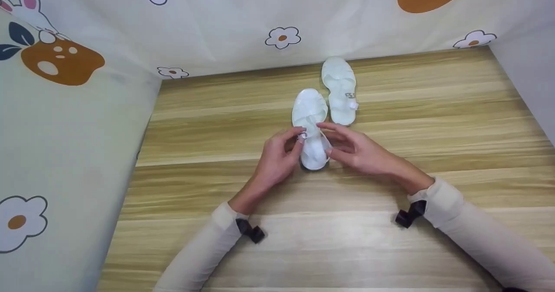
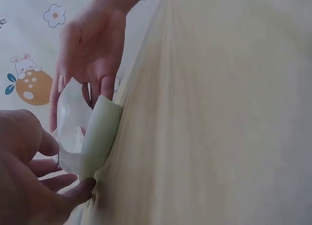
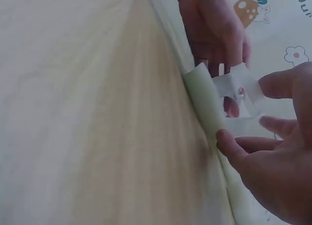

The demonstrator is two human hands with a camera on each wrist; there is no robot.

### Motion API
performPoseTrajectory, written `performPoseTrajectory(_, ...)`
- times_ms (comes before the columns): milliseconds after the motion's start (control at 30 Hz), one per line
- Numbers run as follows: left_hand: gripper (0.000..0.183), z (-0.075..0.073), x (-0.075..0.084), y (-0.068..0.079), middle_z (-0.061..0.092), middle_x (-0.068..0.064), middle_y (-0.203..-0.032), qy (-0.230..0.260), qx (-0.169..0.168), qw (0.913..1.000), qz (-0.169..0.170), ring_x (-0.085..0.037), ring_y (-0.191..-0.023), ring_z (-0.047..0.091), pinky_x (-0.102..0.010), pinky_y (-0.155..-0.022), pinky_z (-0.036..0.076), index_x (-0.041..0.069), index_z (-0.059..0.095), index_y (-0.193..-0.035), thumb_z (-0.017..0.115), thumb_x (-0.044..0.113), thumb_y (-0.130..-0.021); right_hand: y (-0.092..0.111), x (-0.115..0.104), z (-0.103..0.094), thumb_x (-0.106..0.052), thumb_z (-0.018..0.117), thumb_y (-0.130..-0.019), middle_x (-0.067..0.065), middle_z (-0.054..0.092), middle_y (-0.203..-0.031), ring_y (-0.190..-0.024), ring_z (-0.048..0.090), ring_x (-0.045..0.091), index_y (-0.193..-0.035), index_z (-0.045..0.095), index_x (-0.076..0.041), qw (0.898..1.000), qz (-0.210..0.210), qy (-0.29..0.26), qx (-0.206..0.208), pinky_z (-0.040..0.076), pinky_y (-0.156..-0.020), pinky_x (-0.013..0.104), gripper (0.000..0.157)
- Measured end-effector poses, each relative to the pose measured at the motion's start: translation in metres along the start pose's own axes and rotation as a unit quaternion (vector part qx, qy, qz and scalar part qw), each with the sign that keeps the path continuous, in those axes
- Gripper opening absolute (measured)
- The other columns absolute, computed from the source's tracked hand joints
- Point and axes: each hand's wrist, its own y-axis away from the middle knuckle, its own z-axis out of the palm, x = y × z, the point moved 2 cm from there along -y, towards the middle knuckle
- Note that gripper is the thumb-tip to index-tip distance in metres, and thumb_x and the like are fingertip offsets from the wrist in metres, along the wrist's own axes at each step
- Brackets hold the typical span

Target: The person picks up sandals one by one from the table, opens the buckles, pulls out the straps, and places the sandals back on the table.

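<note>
A pale, whitish sandal lies on the wood-patterned surface, its heel towards me. My left hand is at the sandal's left side, thumb and forefinger pinching its ankle strap by the small buckle. On the opposite side my right hand holds the raised clear strap between thumb and fingers. From the left wrist, the thick heel shows with the strap standing up beside it. The matching sandal lies farther back to the right, untouched, its strap folded over the footbed.
The wood-patterned surface extends around both sandals. A pale cloth wall with flowers and orange fruit rises behind, and similar walls stand at left and right. Dark wrist cameras sit on both sleeves.
</note>
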Motion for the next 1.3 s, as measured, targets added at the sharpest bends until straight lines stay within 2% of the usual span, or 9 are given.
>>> performPoseTrajectory(67,0.030,-0.002,-0.001,-0.001,0.074,-0.015,-0.129,-0.009,-0.003,0.9999,-0.005,-0.022,-0.119,0.072,-0.030,-0.103,0.061,0.004,0.075,-0.133,0.068,0.012,-0.105,-0.001,-0.005,-0.002,-0.016,0.069,-0.107,0.016,0.043,-0.171,-0.156,0.047,0.037,-0.168,0.035,-0.010,1.000,0.012,0.021,0.010,0.048,-0.122,0.048,0.069)
performPoseTrajectory(167,0.030,-0.004,-0.004,-0.003,0.072,-0.013,-0.120,-0.018,-0.005,0.9997,-0.014,-0.021,-0.107,0.070,-0.031,-0.095,0.062,0.007,0.077,-0.131,0.070,0.015,-0.103,-0.006,-0.013,-0.005,-0.020,0.072,-0.105,0.016,0.038,-0.174,-0.154,0.047,0.042,-0.168,0.035,-0.011,0.997,0.005,0.063,0.048,0.044,-0.125,0.057,0.073)
performPoseTrajectory(300,0.029,-0.007,-0.010,-0.006,0.070,-0.011,-0.109,0.008,-0.019,0.9993,-0.030,-0.017,-0.094,0.069,-0.028,-0.084,0.061,0.007,0.077,-0.131,0.071,0.015,-0.103,-0.019,-0.025,-0.005,-0.020,0.074,-0.104,0.013,0.044,-0.171,-0.156,0.045,0.036,-0.160,0.049,-0.011,0.987,-0.044,0.122,0.094,0.038,-0.129,0.057,0.062)
performPoseTrajectory(433,0.029,-0.007,-0.016,-0.008,0.071,-0.008,-0.105,0.060,-0.034,0.9966,-0.045,-0.015,-0.091,0.068,-0.024,-0.080,0.059,0.007,0.075,-0.131,0.074,0.017,-0.103,-0.034,-0.029,-0.001,-0.020,0.071,-0.106,0.008,0.065,-0.153,-0.148,0.055,0.026,-0.143,0.067,-0.009,0.978,-0.069,0.176,0.085,0.041,-0.127,0.050,0.039)
performPoseTrajectory(600,0.024,-0.006,-0.025,-0.009,0.074,-0.007,-0.108,0.129,-0.040,0.9888,-0.064,-0.015,-0.098,0.069,-0.025,-0.085,0.059,0.006,0.073,-0.123,0.076,0.017,-0.101,-0.042,-0.020,0.000,-0.016,0.068,-0.105,0.008,0.079,-0.122,-0.119,0.072,0.025,-0.128,0.075,-0.007,0.973,-0.053,0.219,0.050,0.055,-0.108,0.049,0.025)
performPoseTrajectory(700,0.022,-0.006,-0.029,-0.010,0.075,-0.007,-0.109,0.154,-0.042,0.9843,-0.075,-0.016,-0.102,0.070,-0.027,-0.089,0.059,0.007,0.075,-0.120,0.078,0.016,-0.100,-0.041,-0.012,-0.001,-0.016,0.072,-0.104,0.005,0.080,-0.109,-0.106,0.072,0.021,-0.122,0.078,-0.008,0.972,-0.042,0.227,0.043,0.058,-0.101,0.045,0.020)
performPoseTrajectory(833,0.024,-0.007,-0.031,-0.011,0.076,-0.008,-0.112,0.177,-0.052,0.9798,-0.078,-0.017,-0.107,0.071,-0.029,-0.095,0.060,0.006,0.075,-0.121,0.078,0.017,-0.100,-0.040,-0.007,0.000,-0.023,0.078,-0.101,0.000,0.078,-0.102,-0.099,0.069,0.016,-0.117,0.081,-0.013,0.971,-0.047,0.229,0.044,0.056,-0.094,0.039,0.019)
performPoseTrajectory(1067,0.036,-0.013,-0.035,-0.012,0.075,-0.014,-0.122,0.235,-0.079,0.9656,-0.078,-0.020,-0.116,0.070,-0.032,-0.104,0.059,0.000,0.070,-0.131,0.075,0.000,-0.095,-0.041,-0.002,0.004,-0.028,0.082,-0.099,-0.002,0.076,-0.096,-0.094,0.066,0.015,-0.114,0.082,-0.018,0.972,-0.053,0.218,0.071,0.054,-0.088,0.035,0.018)
performPoseTrajectory(1300,0.033,-0.014,-0.041,-0.015,0.076,-0.013,-0.122,0.266,-0.086,0.9570,-0.078,-0.021,-0.116,0.072,-0.035,-0.109,0.059,0.000,0.070,-0.128,0.079,0.003,-0.096,-0.042,0.001,0.004,-0.026,0.085,-0.096,-0.002,0.075,-0.094,-0.093,0.066,0.015,-0.112,0.084,-0.020,0.976,-0.049,0.196,0.086,0.053,-0.086,0.031,0.017)
